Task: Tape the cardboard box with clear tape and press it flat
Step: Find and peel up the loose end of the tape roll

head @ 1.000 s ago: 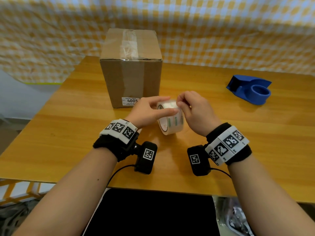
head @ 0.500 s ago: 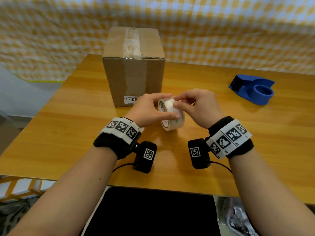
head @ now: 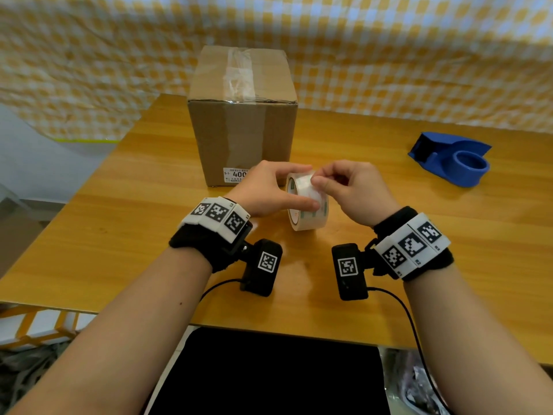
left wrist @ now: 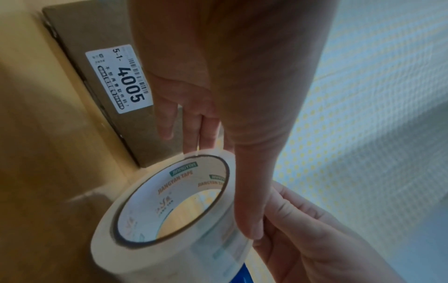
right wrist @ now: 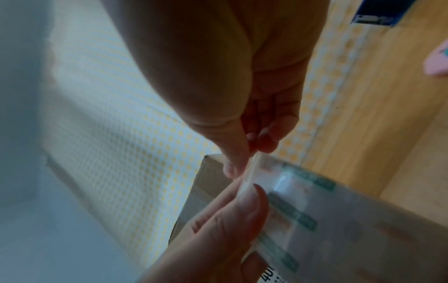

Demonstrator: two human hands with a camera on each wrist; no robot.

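The cardboard box stands upright just beyond the fingers, closed, with a strip of clear tape already along its top; the left hand covers the end of the number on its white label. The right hand pinches the loose end of the tape between thumb and forefinger at the top of the tape roll. In the right wrist view that end shows only as a thin pale edge, and how far it has lifted is hard to make out. The left hand grasps the roll, thumb across the near side and fingers over the far rim. The roll stands on edge, and whether it touches the surface cannot be told.

The surface is yellow wood. A blue tape dispenser sits well to the right of the fingers. A yellow-and-white checked cloth hangs behind. A pink thing is cut off at the edge of the right wrist view. A black shape lies below the near edge.
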